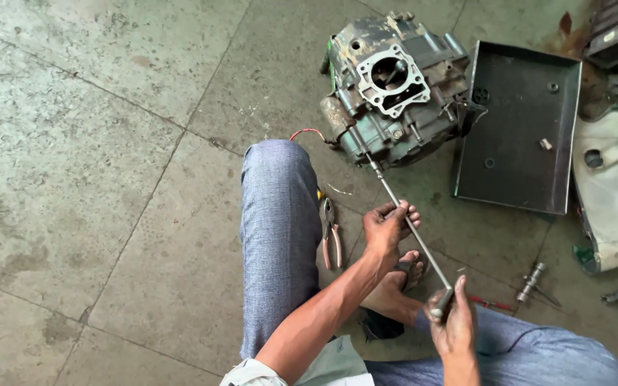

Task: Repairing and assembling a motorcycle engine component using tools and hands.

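Long T-handle wrench being worked into the side of an engine block on the floor

The wrench shaft is run diagonally, its far tip seated low on the engine's near side up and to the left, its handle end down toward the person. The handle is gripped by the right hand, fingers wrapped fully closed around it, so that hand sits at the near end of the long axis. The left hand is closed loosely round the shaft about midway, much nearer the engine, and the shaft looks steadied there. Red-handled pliers are left lying just beside the raised knee, and a dark metal tray is parked right of the engine, touching it or nearly so.
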